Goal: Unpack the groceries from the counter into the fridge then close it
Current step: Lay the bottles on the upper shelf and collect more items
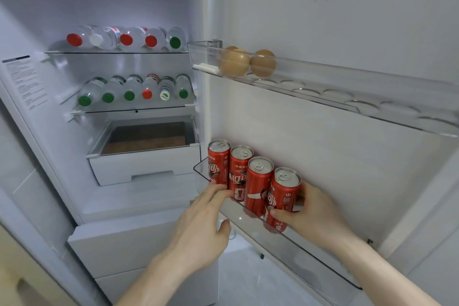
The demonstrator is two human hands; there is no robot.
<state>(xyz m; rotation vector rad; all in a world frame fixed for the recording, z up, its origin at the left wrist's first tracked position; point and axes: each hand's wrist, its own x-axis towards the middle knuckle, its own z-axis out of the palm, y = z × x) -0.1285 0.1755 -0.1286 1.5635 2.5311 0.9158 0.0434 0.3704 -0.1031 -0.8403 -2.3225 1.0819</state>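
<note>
Four red cans stand in a row in the lower door bin of the open fridge, packed side by side toward the hinge end. My right hand has its grip clamped on the nearest can, thumb across the front and fingers behind it. My left hand lies with its fingers straight and apart, the tips touching the low fronts of the two cans furthest in, holding nothing.

The step, as I judge it, is seating this last can and tidying the row. To do it well I should keep the can upright, lower it until its base sits flat inside the bin's clear front wall, then nudge it against its neighbour. The left fingers should steady the row so nothing tips. Release only once it stands alone. Above, eggs sit in the upper door tray, so I should pull back low. The door cannot be shut yet.
</note>
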